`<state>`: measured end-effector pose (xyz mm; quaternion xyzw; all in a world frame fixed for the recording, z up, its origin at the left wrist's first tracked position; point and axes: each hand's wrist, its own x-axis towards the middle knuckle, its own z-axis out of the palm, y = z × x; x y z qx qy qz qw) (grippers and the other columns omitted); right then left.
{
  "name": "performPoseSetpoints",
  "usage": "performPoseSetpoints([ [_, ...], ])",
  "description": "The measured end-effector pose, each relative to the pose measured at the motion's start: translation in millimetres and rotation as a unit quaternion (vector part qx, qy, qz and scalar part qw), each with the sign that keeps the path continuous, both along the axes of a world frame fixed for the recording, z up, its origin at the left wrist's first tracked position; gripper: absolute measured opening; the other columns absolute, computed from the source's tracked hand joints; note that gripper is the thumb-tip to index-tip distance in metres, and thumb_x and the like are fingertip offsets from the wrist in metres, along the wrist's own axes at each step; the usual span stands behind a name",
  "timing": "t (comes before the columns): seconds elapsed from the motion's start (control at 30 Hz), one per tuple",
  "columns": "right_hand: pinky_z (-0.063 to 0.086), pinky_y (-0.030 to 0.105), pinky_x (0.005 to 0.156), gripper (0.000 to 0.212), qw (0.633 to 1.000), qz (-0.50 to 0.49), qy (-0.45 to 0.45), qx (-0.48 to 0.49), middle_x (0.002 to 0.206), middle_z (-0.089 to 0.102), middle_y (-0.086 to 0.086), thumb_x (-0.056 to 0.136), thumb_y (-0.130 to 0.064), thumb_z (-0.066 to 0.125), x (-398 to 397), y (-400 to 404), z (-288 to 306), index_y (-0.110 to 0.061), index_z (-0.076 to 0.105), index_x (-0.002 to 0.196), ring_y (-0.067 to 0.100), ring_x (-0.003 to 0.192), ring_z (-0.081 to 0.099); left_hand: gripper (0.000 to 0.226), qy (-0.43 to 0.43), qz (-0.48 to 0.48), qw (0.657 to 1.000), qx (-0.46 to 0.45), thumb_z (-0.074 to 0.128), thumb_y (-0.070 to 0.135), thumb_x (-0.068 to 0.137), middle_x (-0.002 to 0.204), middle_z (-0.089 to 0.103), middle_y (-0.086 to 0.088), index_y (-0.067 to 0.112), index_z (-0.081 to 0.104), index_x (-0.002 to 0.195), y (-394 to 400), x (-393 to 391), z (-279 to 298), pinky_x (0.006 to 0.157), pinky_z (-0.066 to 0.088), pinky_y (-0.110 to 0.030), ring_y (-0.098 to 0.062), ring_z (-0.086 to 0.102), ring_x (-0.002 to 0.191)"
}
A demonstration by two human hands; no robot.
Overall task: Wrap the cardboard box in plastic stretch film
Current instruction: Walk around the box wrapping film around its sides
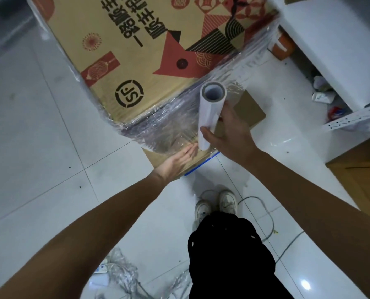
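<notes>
**Cardboard box half-wrapped, film roll upright at its near corner**

Cardboard box point(136, 57) stands on the white tiled floor point(39, 126), its printed top face turned up and its long axis running from the near corner away toward the upper left of the view. Stretch film point(169, 126) already clings around its near side faces, wrinkled and glossy, and stretches to the film roll point(210, 113). The roll stands nearly upright just beside the box's near corner, its hollow core end pointing up toward the camera.

The right hand point(229, 134) grasps the roll, thumb and fingers curled around its lower part. The left hand point(177, 162) lies flat with straight fingers against the film on the near side of the box, holding nothing.

To the right, a white shelf unit point(330, 50) stands close to the box's far right edge, leaving a narrow gap. Open floor lies to the left. Behind the person's white shoes point(216, 206), a cable point(266, 219) and loose film scraps point(123, 275) trail across the tiles.
</notes>
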<state>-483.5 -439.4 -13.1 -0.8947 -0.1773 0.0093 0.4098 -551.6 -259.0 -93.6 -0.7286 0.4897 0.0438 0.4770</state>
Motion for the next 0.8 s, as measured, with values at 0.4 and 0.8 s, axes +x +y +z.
performPoseSetpoints([
  [0.4, 0.046, 0.031, 0.069, 0.056, 0.996, 0.008, 0.038, 0.075, 0.102, 0.047, -0.006, 0.076, -0.031, 0.065, 2.9, -1.2, -14.7, -0.004, 0.040, 0.118, 0.008, 0.086, 0.051, 0.104, -0.078, -0.001, 0.997, 0.028, 0.023, 0.057, 0.089, 0.136, -0.034, -0.039, -0.025, -0.031, 0.124, 29.6, 31.9, -16.6, 0.108, -0.006, -0.058, -0.055, -0.012, 0.128],
  [0.8, 0.044, 0.034, 0.072, 0.050, 0.991, -0.070, 0.037, 0.111, 0.103, 0.044, -0.001, 0.079, -0.023, 0.056, -9.5, 15.6, -21.6, 0.001, 0.037, 0.118, 0.001, 0.087, 0.041, 0.077, -0.005, 0.073, 0.995, 0.071, 0.022, 0.042, 0.097, 0.152, -0.009, -0.026, -0.010, -0.013, 0.142, 3.1, 5.6, -35.4, 0.107, -0.013, -0.060, -0.046, -0.009, 0.137],
])
